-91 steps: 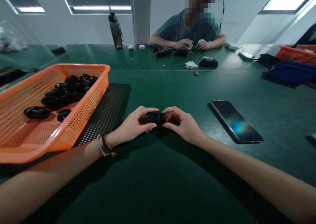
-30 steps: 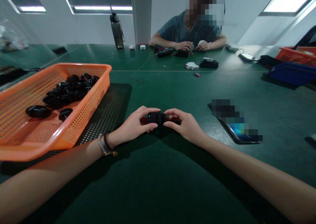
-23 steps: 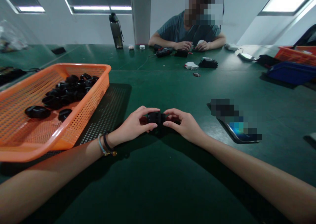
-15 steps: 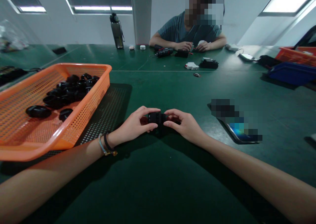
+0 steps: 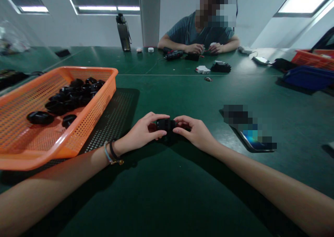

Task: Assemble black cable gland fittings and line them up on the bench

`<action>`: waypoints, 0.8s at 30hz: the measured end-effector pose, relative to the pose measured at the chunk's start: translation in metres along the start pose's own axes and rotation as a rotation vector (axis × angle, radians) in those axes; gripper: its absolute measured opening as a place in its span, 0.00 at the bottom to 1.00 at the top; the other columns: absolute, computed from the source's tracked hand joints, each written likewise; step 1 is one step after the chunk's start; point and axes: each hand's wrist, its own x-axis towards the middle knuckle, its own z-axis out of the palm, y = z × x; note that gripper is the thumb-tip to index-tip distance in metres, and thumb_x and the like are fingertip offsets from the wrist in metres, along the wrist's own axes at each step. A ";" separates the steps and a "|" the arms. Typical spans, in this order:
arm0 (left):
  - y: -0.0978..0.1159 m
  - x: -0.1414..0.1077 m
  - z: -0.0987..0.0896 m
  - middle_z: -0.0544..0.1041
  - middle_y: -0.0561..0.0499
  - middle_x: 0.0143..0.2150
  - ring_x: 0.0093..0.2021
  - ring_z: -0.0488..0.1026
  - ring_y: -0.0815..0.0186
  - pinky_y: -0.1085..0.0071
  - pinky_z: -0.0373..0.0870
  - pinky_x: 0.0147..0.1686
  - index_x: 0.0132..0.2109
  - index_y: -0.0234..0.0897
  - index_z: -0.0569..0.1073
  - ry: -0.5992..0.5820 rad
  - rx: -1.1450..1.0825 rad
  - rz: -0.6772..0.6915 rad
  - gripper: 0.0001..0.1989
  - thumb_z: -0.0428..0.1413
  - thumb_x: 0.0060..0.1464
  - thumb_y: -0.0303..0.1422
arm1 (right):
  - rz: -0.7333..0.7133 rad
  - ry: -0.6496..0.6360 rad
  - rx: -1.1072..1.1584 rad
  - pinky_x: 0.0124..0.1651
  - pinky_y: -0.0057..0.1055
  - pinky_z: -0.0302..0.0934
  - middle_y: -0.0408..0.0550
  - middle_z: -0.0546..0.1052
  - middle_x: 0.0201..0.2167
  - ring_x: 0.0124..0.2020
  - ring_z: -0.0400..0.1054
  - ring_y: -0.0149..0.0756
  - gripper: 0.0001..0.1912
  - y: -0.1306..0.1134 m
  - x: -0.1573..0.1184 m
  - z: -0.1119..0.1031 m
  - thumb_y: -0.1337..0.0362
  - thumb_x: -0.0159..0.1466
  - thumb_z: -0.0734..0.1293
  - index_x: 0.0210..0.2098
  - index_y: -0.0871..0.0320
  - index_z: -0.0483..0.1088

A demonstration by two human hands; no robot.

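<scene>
A small black cylindrical plastic fitting [image 5: 164,125] is held level between my two hands, just above or on the green table; I cannot tell which. My left hand [image 5: 143,131] pinches its wider left end between thumb and fingers. At the narrower right end, my right hand [image 5: 195,132] closes thumb and forefinger on it. The fingers partly cover both ends. To the left, an orange perforated basket [image 5: 78,147] holds a heap of similar glossy black parts [image 5: 70,96].
A phone [image 5: 257,143] lies to the right of my hands. Across the table [image 5: 169,195] sits a person [image 5: 180,33] handling small parts, with a power screwdriver [image 5: 173,55] nearby. A bottle [image 5: 123,35] stands at the back; a blue bin [image 5: 309,77] is at far right.
</scene>
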 end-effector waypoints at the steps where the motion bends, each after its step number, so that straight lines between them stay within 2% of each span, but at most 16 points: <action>1: 0.000 0.000 0.000 0.65 0.52 0.44 0.30 0.70 0.74 0.74 0.73 0.29 0.51 0.41 0.69 0.002 0.000 0.001 0.19 0.58 0.50 0.32 | 0.001 0.001 0.000 0.33 0.31 0.64 0.42 0.76 0.26 0.27 0.70 0.33 0.11 0.000 0.000 0.000 0.61 0.55 0.69 0.37 0.57 0.71; 5: 0.000 0.000 0.000 0.65 0.52 0.44 0.29 0.71 0.74 0.73 0.73 0.30 0.51 0.41 0.69 -0.003 -0.010 -0.005 0.19 0.57 0.50 0.32 | -0.021 -0.005 0.022 0.36 0.32 0.65 0.44 0.77 0.29 0.30 0.71 0.34 0.10 -0.001 -0.001 -0.001 0.62 0.56 0.68 0.37 0.57 0.70; 11: 0.001 0.001 0.000 0.64 0.52 0.44 0.28 0.71 0.74 0.73 0.74 0.30 0.51 0.41 0.68 -0.005 -0.005 -0.014 0.19 0.57 0.51 0.32 | -0.083 -0.042 0.064 0.35 0.31 0.65 0.40 0.75 0.27 0.29 0.70 0.32 0.16 -0.005 -0.004 -0.003 0.65 0.54 0.69 0.42 0.54 0.66; 16: 0.002 0.001 0.000 0.64 0.52 0.44 0.28 0.70 0.75 0.74 0.73 0.29 0.51 0.41 0.69 -0.004 -0.009 -0.006 0.19 0.57 0.50 0.31 | -0.096 -0.036 0.063 0.34 0.30 0.64 0.39 0.74 0.27 0.28 0.70 0.31 0.14 -0.004 -0.004 -0.002 0.68 0.54 0.68 0.40 0.55 0.65; 24: 0.001 0.000 0.000 0.63 0.52 0.44 0.28 0.70 0.75 0.74 0.73 0.29 0.51 0.41 0.68 -0.012 -0.014 -0.013 0.19 0.57 0.51 0.31 | -0.072 -0.027 0.068 0.33 0.29 0.63 0.39 0.74 0.25 0.27 0.70 0.30 0.14 -0.004 -0.003 -0.001 0.68 0.54 0.68 0.40 0.55 0.66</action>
